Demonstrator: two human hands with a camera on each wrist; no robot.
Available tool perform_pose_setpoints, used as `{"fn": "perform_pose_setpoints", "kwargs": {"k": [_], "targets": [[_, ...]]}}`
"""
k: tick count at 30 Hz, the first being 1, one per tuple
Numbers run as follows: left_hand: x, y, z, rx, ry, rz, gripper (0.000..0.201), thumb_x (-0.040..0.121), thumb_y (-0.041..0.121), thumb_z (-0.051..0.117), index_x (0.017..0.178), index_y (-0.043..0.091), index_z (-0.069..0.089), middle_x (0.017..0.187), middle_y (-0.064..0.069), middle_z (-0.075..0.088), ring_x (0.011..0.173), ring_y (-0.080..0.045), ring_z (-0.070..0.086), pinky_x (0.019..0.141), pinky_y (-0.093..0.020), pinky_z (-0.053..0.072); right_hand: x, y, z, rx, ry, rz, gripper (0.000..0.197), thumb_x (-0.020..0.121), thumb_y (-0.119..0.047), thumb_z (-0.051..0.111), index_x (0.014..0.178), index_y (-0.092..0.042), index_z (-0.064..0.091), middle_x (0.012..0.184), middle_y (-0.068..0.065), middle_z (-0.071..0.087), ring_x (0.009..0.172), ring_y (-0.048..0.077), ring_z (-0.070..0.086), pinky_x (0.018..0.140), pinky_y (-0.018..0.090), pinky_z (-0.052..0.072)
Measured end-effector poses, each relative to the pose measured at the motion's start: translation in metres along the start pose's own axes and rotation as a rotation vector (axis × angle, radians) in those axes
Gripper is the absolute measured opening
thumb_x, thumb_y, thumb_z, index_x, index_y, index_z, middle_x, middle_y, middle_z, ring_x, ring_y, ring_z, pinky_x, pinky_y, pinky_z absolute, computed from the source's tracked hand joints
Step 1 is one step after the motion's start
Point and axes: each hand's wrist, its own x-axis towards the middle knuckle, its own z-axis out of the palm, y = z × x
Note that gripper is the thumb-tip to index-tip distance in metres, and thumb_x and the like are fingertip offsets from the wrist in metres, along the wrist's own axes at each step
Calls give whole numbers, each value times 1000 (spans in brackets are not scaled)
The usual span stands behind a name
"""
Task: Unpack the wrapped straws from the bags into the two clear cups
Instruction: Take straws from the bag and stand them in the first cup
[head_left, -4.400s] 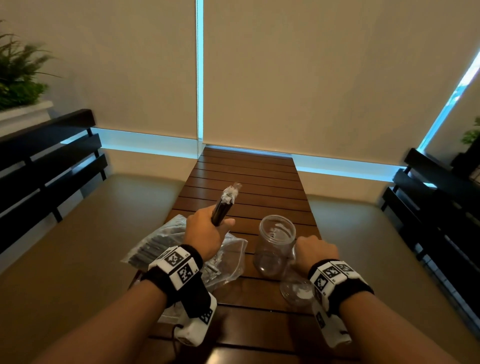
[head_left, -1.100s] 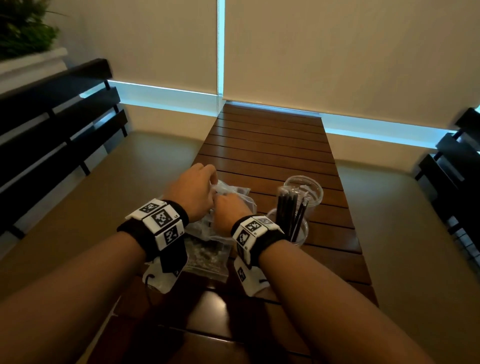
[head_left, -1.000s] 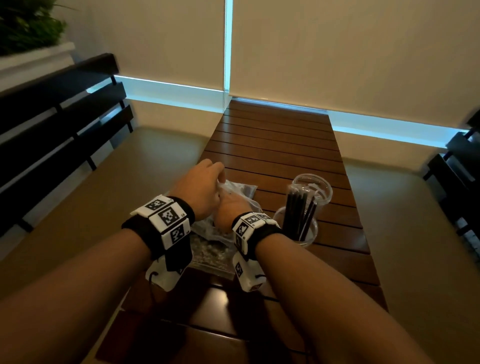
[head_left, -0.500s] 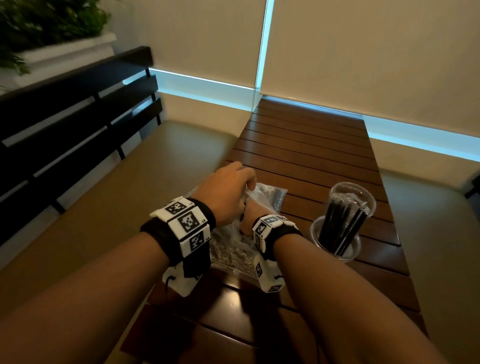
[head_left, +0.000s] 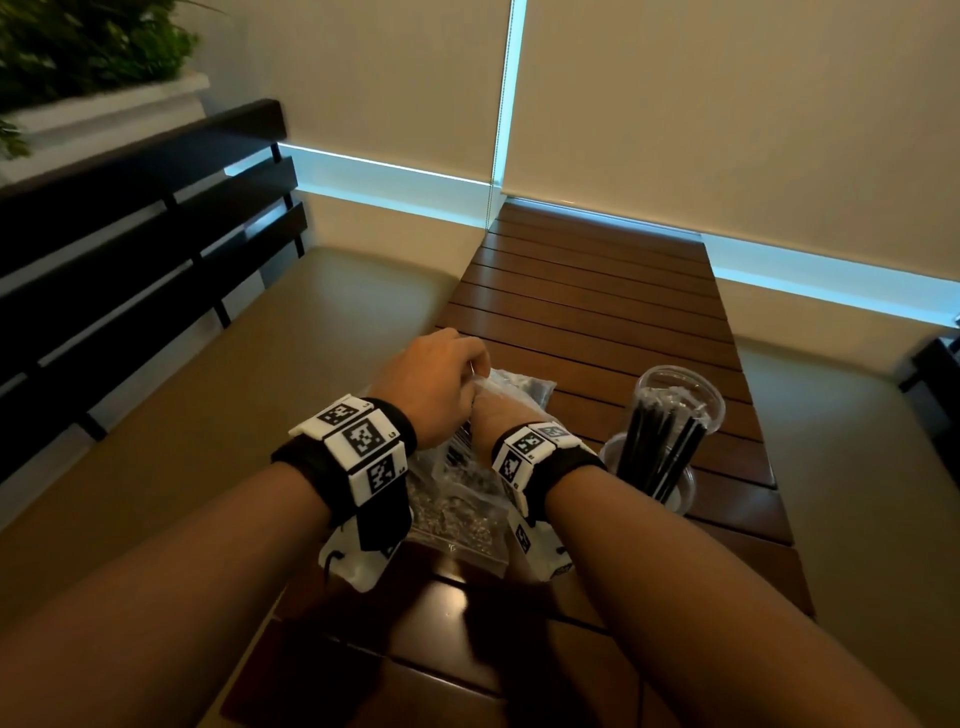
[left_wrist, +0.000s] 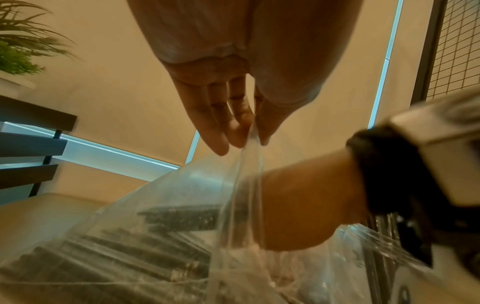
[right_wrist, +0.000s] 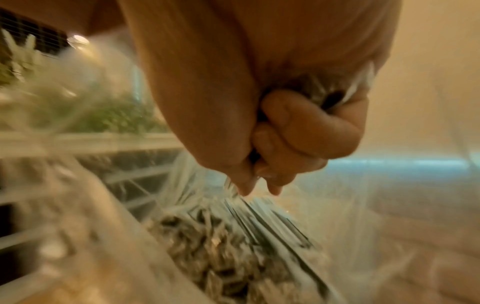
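No more bundle held up in the left hand, as a few seconds back, and no more steadying of an empty cup with the right hand: both now close together at the clear bag. Since then, a first batch of black straws stood upright in the clear cups, off to the right of the grip on the slatted table. Hard to tell which of the two cups, one just in front of the other, holds them. By the look of it, one load delivered, a second being fetched, plenty left to move. Seen from the left wrist: a fold of the bag's film pinched between thumb and fingertips, lifted so the mouth gapes, the film taut below the pinch. Seen from the right wrist: deep inside the bag, fingers curled tight round a handful of wrapped straws, fanning out just below the fist. Thin and black, each in a clear crinkly sleeve, packed side by side lengthwise in the bag under both hands, the sleeve ends bunched into a pale, ragged clump; much of this blurred.
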Motion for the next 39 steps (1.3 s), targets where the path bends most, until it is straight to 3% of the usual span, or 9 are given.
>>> {"fn": "perform_pose_setpoints", "kwargs": {"k": [5, 10, 16, 20, 24, 28, 33, 35, 39], "targets": [[-2, 14, 6, -23, 10, -22, 10, 89, 25, 64, 98, 24, 68, 95, 4, 61, 82, -14, 58, 78, -34, 52, -44, 20, -36, -13, -41, -49, 43, 101, -12, 45, 143, -7, 40, 141, 9, 48, 124, 26, 51, 95, 37, 45], [7, 27, 8, -55, 5, -158, 15, 90, 19, 62, 102, 20, 71, 101, -1, 71, 93, -19, 64, 84, -31, 50, -116, 58, -85, -225, 123, -20, 23, 95, -32, 56, 109, -16, 65, 71, -2, 48, 65, 21, 51, 62, 33, 41], [4, 37, 21, -81, -72, -288, 8, 88, 22, 62, 90, 26, 68, 100, -2, 72, 87, -20, 63, 76, -29, 49, -180, 124, -125, -374, 260, 122, 18, 92, -33, 57, 99, -18, 66, 75, 1, 53, 74, 27, 59, 64, 33, 43], [-3, 58, 19, -137, -21, -324, 39, 77, 13, 60, 115, 16, 62, 112, -4, 65, 98, -24, 60, 83, -32, 49, -195, 163, -126, -150, 365, 250, 23, 86, -47, 62, 88, -24, 60, 82, 1, 58, 76, 24, 59, 68, 32, 48], [-6, 101, 5, -562, -51, -247, 51, 79, 7, 63, 128, 10, 52, 116, 2, 61, 108, -19, 59, 87, -33, 50, -188, 157, -102, 244, 454, 269, 22, 85, -49, 64, 79, -28, 61, 78, -2, 63, 76, 21, 63, 68, 33, 53], [-9, 140, -17, -1147, -186, -187, 26, 85, 16, 64, 109, 3, 62, 113, -9, 69, 109, -24, 63, 93, -41, 49, -175, 123, -69, 449, 489, 203, 19, 88, -43, 61, 78, -26, 61, 75, -2, 65, 74, 23, 65, 67, 35, 55], [0, 143, -32, -1589, -17, -390, 33, 87, 43, 64, 77, 12, 59, 65, -2, 60, 75, -15, 67, 92, -37, 52, -158, 83, -48, 585, 559, 16, 20, 87, -39, 64, 82, -22, 56, 79, -2, 68, 71, 19, 63, 62, 32, 50], [2, 142, -35, -1505, 96, -380, 35, 85, 48, 65, 82, 15, 55, 49, 6, 44, 54, -11, 57, 86, -39, 52, -152, 75, -43, 604, 526, -8, 25, 87, -45, 64, 84, -23, 53, 78, -3, 65, 69, 16, 61, 61, 31, 49], [-2, 142, -51, -1206, 188, -136, 34, 85, 48, 66, 74, 18, 53, 44, 11, 45, 53, -12, 55, 87, -42, 54, -136, 71, -36, 571, 368, 59, 44, 75, -70, 54, 71, -27, 47, 73, -3, 61, 65, 17, 60, 53, 27, 43]]}}
